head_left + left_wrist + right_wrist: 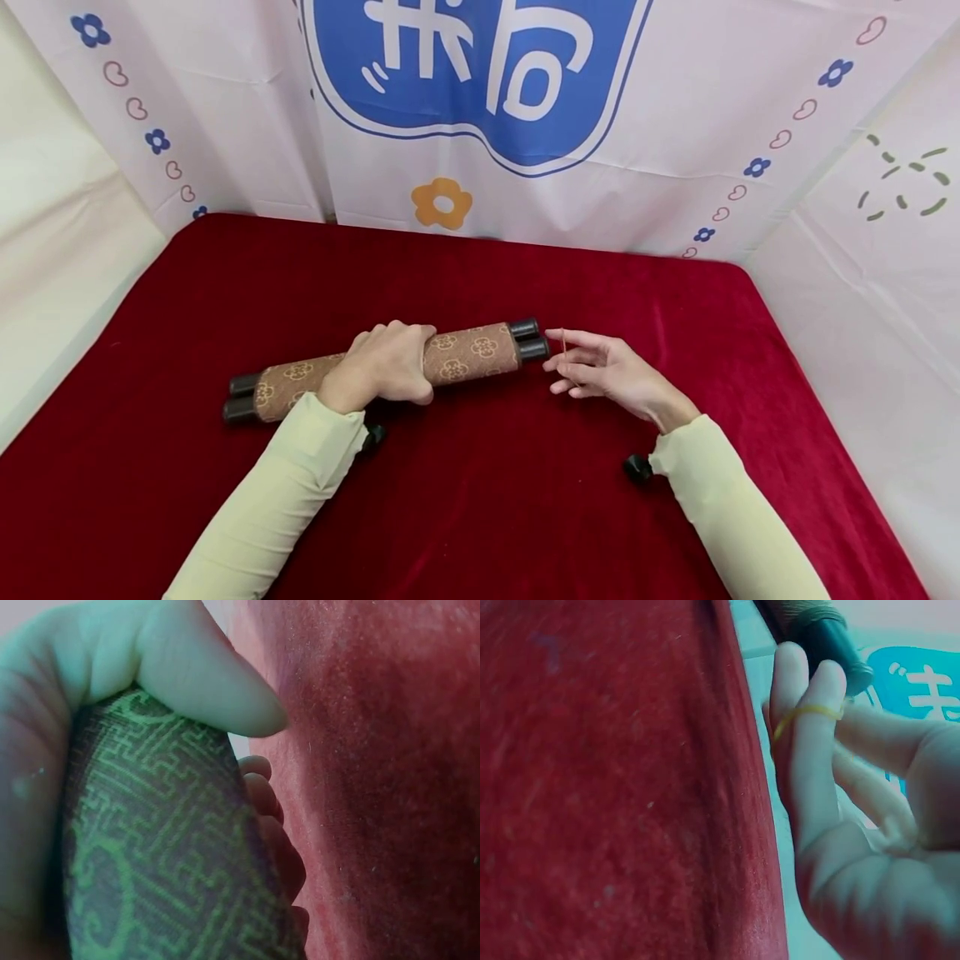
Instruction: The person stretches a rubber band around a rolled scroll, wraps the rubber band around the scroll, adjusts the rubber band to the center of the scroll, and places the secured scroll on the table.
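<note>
A scroll rolled from both ends lies slantwise on the red cloth, its brown fabric patterned with pale flowers and its black rod ends sticking out at both sides. My left hand grips its middle from above; in the left wrist view the thumb lies over the patterned fabric and fingertips show at the far side. Just right of the scroll's right end is my right hand, with a thin yellowish rubber band looped around its fingers near the tips. The band is apart from the scroll's fabric.
A red velvet cloth covers the table. White fabric walls enclose it at the back and sides, the back one printed with a blue sign and flowers. A small dark wrist device sits at each cuff.
</note>
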The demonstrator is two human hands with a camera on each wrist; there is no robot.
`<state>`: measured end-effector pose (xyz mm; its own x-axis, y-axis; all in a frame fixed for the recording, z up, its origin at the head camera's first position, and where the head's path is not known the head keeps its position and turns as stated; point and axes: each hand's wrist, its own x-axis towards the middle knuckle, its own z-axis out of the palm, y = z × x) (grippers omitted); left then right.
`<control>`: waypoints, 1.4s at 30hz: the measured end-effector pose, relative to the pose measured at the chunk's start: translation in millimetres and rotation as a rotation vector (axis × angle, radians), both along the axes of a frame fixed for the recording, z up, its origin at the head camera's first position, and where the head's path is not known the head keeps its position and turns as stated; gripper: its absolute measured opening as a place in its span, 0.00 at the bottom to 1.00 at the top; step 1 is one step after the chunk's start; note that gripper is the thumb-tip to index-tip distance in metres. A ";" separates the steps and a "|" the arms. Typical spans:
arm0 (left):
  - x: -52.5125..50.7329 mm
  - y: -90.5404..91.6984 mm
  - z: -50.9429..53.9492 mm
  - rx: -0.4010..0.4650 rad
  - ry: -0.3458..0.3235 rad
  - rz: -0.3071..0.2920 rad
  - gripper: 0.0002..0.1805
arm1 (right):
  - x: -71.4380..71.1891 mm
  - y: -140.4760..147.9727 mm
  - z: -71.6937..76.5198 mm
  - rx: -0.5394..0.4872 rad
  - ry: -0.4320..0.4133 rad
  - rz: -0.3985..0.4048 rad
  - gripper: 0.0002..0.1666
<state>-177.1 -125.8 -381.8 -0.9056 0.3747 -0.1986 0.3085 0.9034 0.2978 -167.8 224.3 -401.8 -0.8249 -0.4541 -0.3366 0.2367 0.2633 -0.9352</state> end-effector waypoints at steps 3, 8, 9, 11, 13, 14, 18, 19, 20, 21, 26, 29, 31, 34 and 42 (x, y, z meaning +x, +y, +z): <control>0.4 1.0 0.0 -0.003 -0.002 -0.003 0.43 | -0.8 -1.8 -0.9 0.039 0.066 0.007 0.38; 1.0 2.6 -0.2 -0.007 -0.008 -0.009 0.41 | -0.5 -4.1 -0.2 0.116 0.204 0.049 0.38; 1.2 2.8 -0.2 -0.010 -0.007 -0.010 0.40 | 0.0 -4.5 0.5 0.137 0.228 0.053 0.38; 1.6 3.2 -0.4 -0.015 -0.006 -0.010 0.38 | 0.8 -5.8 2.5 0.162 0.258 0.061 0.40; 2.1 3.6 -0.6 -0.020 -0.003 -0.011 0.38 | 1.0 -7.7 4.5 0.160 0.259 0.070 0.42; 2.3 3.8 -0.7 -0.021 -0.003 -0.013 0.39 | 0.9 -8.7 5.3 0.158 0.261 0.072 0.43; 3.2 5.1 -1.1 -0.016 -0.004 -0.024 0.40 | -0.7 -12.6 6.9 0.168 0.295 0.067 0.48; 3.4 5.6 -1.2 -0.015 -0.003 -0.027 0.39 | -1.2 -13.4 7.2 0.182 0.312 0.064 0.48; 3.7 6.1 -1.3 -0.015 -0.003 -0.029 0.38 | -1.8 -14.3 7.0 0.192 0.327 0.064 0.49; 4.0 6.6 -1.4 -0.015 -0.003 -0.030 0.38 | -2.3 -15.2 6.9 0.198 0.334 0.067 0.49; 5.6 8.5 -2.1 -0.019 -0.009 -0.032 0.42 | -3.9 -18.3 6.2 0.218 0.338 0.080 0.48; 6.3 9.4 -2.0 -0.018 -0.009 -0.035 0.43 | -4.9 -19.5 6.1 0.217 0.331 0.084 0.48; 6.6 9.8 -1.8 -0.018 -0.006 -0.036 0.43 | -5.8 -20.7 6.5 0.213 0.322 0.089 0.48; 6.9 10.6 -1.2 -0.016 0.003 -0.038 0.39 | -7.7 -22.7 6.5 0.202 0.318 0.095 0.48; 6.9 13.1 0.7 -0.005 0.017 -0.042 0.31 | -9.4 -31.1 7.5 0.160 0.308 0.105 0.49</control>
<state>-170.2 -112.7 -381.1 -0.8922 0.4119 -0.1853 0.3516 0.8909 0.2876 -177.2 193.2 -394.3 -0.8501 -0.5039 -0.1531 -0.0862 0.4199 -0.9035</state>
